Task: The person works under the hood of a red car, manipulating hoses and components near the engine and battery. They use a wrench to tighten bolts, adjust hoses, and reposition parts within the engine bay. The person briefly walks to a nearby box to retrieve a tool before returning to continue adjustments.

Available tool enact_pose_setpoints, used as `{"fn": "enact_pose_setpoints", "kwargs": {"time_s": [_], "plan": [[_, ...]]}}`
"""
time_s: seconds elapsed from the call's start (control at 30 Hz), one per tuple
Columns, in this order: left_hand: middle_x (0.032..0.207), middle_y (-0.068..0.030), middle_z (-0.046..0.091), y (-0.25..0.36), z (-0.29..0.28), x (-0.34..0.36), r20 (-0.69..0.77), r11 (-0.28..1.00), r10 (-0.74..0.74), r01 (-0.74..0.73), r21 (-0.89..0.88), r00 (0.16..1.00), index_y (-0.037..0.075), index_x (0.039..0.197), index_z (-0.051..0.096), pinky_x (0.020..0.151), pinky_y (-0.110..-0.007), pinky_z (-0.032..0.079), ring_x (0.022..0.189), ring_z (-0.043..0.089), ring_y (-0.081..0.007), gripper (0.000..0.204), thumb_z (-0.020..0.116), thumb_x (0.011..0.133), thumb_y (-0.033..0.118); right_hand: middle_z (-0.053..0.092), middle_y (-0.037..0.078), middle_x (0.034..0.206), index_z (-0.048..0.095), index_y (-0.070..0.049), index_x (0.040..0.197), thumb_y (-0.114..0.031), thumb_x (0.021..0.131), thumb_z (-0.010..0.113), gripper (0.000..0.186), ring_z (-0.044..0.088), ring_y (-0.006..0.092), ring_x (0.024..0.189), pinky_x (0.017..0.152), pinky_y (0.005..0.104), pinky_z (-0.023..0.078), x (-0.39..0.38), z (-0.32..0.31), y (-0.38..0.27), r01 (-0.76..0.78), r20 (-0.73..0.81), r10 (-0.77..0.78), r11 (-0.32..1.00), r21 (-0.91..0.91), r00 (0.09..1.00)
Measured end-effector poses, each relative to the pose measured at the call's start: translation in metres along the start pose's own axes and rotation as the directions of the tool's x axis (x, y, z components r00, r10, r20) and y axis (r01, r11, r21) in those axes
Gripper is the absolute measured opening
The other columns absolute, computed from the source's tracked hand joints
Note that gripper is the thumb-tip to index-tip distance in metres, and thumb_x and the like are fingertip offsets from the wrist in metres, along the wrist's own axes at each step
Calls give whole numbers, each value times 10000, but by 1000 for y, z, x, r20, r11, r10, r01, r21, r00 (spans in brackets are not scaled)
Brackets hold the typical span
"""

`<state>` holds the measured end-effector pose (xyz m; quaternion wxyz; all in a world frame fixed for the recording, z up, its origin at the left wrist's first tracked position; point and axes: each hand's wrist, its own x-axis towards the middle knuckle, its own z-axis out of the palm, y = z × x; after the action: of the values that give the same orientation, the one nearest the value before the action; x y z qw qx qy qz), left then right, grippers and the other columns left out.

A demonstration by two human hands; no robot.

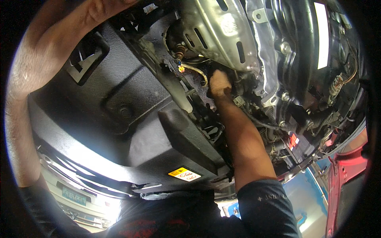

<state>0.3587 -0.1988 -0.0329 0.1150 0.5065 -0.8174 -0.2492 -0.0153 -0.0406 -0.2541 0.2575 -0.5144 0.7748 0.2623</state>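
My right hand reaches down into a gap in the engine bay, below a silver slotted metal heat shield. Only the back of that hand shows; its fingers are hidden among dark parts. Just left of it, a pale sleeved cable curves from a yellow-orange lit piece toward the hand. A brown ribbed part lies near the cable's other end. My left arm bends up along the left side, and my left hand is at the top edge, its fingers outside the view.
A broad black plastic cover with a yellow-and-white label lies at left. Right of the shield are a black engine cover, hoses and a wire connector. A red panel borders the right; a white vehicle stands lower left.
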Motion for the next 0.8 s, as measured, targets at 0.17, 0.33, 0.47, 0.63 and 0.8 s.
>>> {"fn": "enact_pose_setpoints", "kwargs": {"time_s": [0.17, 0.33, 0.47, 0.63, 0.8], "plan": [[1075, -143, 616, -6, -4, 1, -4, 1000, -8, 8, 8, 1000, 22, 1100, 616, 920, -367, 435, 1042, 589, -277, 373, 602, 949, 363, 668, 214, 1015, 669, -36, 955, -147, 903, 561, 163, 663, 385, 958, 750, 463, 559, 5, 2, 3, 35, 70, -31, 998, -57, 997], [1105, -144, 617, -6, -4, -1, -13, 1000, 0, 0, 21, 1000, 20, 1126, 612, 940, -362, 432, 1066, 586, -272, 382, 606, 950, 359, 665, 216, 1054, 666, -34, 979, -123, 916, 528, 176, 654, 386, 987, 779, 478, 549, 8, -3, -1, 3, 68, -1, 1000, -24, 998], [1129, -145, 617, -9, -5, -2, -21, 1000, -2, 2, 31, 1000, 19, 1147, 610, 956, -358, 429, 1084, 584, -268, 390, 610, 951, 356, 662, 208, 1080, 666, -32, 988, -108, 923, 494, 199, 643, 382, 1021, 811, 487, 539, 6, -14, 0, 89, 104, -87, 996, -13, 991], [1160, -146, 617, -13, -9, -2, -35, 999, -9, 11, 42, 999, 16, 1174, 607, 976, -353, 426, 1108, 581, -263, 402, 615, 953, 352, 656, 211, 1100, 678, -45, 1064, -90, 922, 482, 247, 631, 366, 1071, 826, 481, 545, -2, -40, -18, 56, 204, -40, 996, -74, 978], [1190, -147, 618, -12, -7, 0, -55, 998, -9, 12, 57, 998, 14, 1200, 603, 995, -347, 423, 1131, 578, -258, 415, 620, 954, 348, 670, 226, 1059, 673, -60, 1153, -67, 896, 518, 300, 652, 344, 1050, 830, 454, 561, -32, -39, -31, 111, 192, -50, 940, -321, 980]]}}
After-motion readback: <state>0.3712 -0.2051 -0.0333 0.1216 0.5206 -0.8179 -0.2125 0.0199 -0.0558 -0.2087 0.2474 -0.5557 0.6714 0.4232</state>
